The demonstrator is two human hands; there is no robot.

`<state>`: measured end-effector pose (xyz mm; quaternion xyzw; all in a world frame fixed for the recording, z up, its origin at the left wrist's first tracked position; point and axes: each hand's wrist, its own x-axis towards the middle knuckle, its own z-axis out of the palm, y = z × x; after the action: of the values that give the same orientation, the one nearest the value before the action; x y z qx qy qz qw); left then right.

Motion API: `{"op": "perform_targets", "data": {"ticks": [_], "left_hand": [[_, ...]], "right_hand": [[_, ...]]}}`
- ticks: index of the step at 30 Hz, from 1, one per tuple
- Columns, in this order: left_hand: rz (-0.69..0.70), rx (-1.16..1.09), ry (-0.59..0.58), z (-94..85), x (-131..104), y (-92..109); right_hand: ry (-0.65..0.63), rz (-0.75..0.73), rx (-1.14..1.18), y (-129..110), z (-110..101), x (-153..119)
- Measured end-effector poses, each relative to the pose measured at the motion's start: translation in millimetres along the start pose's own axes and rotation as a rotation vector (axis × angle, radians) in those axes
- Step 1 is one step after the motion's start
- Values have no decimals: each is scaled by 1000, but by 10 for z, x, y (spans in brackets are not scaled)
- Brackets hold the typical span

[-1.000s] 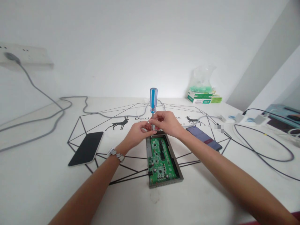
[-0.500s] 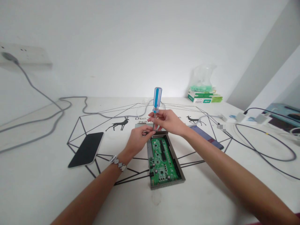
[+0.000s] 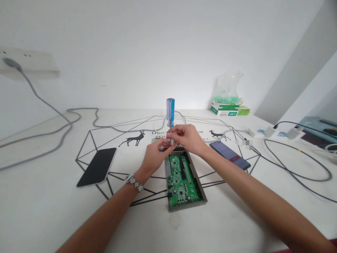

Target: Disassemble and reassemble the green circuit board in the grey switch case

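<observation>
An upright screwdriver (image 3: 170, 109) with a blue and clear handle stands over the far end of an open grey case, its shaft down among my fingers. The green circuit board (image 3: 183, 181) lies inside that case (image 3: 202, 196). My right hand (image 3: 184, 137) pinches the shaft below the handle. At the case's far left corner my left hand (image 3: 158, 153) is closed, thumb and fingers pressed together near the shaft's lower end; what it grips is too small to make out. The screwdriver's tip is hidden by my fingers.
To the left lies a black tablet-like slab (image 3: 97, 167); a phone (image 3: 230, 155) lies under my right forearm. Grey cable (image 3: 63, 133) runs across the left. Green-white boxes (image 3: 225, 107) with a plastic bag stand at the back right, near a power strip (image 3: 271, 132) and black cable.
The screwdriver's handle has shifted left and turned, and now stands more upright. My right hand has moved slightly left with it, and more of the phone shows.
</observation>
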<state>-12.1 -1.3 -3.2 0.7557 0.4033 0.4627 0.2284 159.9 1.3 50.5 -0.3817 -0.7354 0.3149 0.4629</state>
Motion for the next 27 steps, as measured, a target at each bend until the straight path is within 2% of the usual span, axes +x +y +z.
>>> {"op": "perform_targets", "data": {"ticks": [5, 8, 10, 14, 16, 21, 27], "left_hand": [[8, -11, 20, 16, 0, -16], [-4, -2, 0, 5, 4, -24], [-15, -18, -30, -11, 8, -15], [-20, -62, -93, -50, 14, 29], [-21, -64, -113, -61, 15, 48], [-4, -53, -128, -37, 3, 58], [11, -20, -10, 19, -30, 56]], "right_hand": [[92, -20, -138, -26, 42, -24], [102, -7, -156, -35, 40, -21], [53, 13, -108, -44, 21, -13], [-132, 72, 96, -76, -47, -1], [-174, 77, 153, -83, -77, 3], [-141, 41, 141, -29, -92, 14], [-8, -36, -85, -6, -44, -19]]}}
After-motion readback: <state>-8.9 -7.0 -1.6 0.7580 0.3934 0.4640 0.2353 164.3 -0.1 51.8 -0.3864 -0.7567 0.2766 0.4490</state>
